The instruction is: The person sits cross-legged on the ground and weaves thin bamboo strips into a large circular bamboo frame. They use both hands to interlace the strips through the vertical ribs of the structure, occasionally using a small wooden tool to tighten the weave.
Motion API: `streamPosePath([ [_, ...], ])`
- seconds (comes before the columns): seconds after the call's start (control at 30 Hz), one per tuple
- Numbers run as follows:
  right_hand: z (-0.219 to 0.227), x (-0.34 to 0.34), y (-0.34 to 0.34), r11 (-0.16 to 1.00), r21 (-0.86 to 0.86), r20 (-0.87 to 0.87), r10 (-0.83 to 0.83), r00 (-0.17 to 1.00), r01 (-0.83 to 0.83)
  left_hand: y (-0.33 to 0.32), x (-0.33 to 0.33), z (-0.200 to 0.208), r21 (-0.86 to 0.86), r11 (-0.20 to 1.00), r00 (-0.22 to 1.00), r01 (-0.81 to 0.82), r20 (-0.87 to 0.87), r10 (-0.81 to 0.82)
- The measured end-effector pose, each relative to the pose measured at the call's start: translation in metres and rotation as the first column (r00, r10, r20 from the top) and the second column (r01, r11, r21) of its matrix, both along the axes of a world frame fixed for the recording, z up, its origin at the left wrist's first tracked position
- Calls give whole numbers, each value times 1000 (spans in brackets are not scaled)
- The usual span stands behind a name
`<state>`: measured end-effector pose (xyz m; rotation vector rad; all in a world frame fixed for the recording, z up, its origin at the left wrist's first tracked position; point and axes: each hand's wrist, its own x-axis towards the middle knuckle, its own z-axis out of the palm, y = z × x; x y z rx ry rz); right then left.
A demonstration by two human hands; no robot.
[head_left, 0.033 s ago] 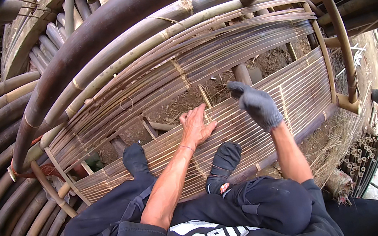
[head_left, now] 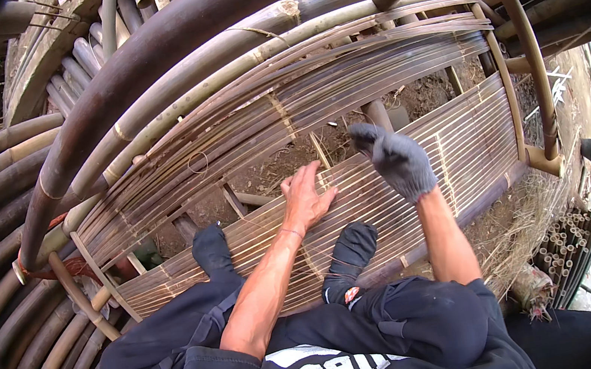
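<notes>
My bare left hand point(head_left: 304, 200) lies on the slatted bamboo seat point(head_left: 360, 213), fingers stretched toward its far edge and thumb spread to the right. Its fingertips are close to a narrow pale crosspiece point(head_left: 321, 149) that spans the gap beyond. To the right, my right hand point(head_left: 400, 164), in a grey glove with dark fingertips, is above the same slats. Those fingers are curled closed; whatever they hold, if anything, is hidden. Past the gap runs a band of loose-looking dark bamboo strips point(head_left: 227, 130).
A thick dark bamboo pole point(head_left: 162, 44) arches across the far side. Curved poles point(head_left: 6, 195) are stacked at left. My feet, in dark socks point(head_left: 351, 256), rest on the slats. Cut bamboo tubes point(head_left: 558, 249) are bundled at right, and an upright frame post point(head_left: 535, 75) stands nearby.
My right hand has shifted slightly left and toward the far side, with its forearm following. My left hand has stayed in place on the slats.
</notes>
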<state>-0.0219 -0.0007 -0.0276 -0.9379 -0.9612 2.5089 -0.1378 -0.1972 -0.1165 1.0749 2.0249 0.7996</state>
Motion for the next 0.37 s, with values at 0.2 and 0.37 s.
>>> streamPosePath([
  [0.2, 12, -15, 16, 865, 320, 520, 180, 835, -386, -3, 12, -1, 159, 985, 983, -71, -155, 96],
  [0.37, -18, -31, -16, -53, 126, 978, 175, 115, -991, -2, 11, -9, 132, 990, 969, -51, -232, 81],
])
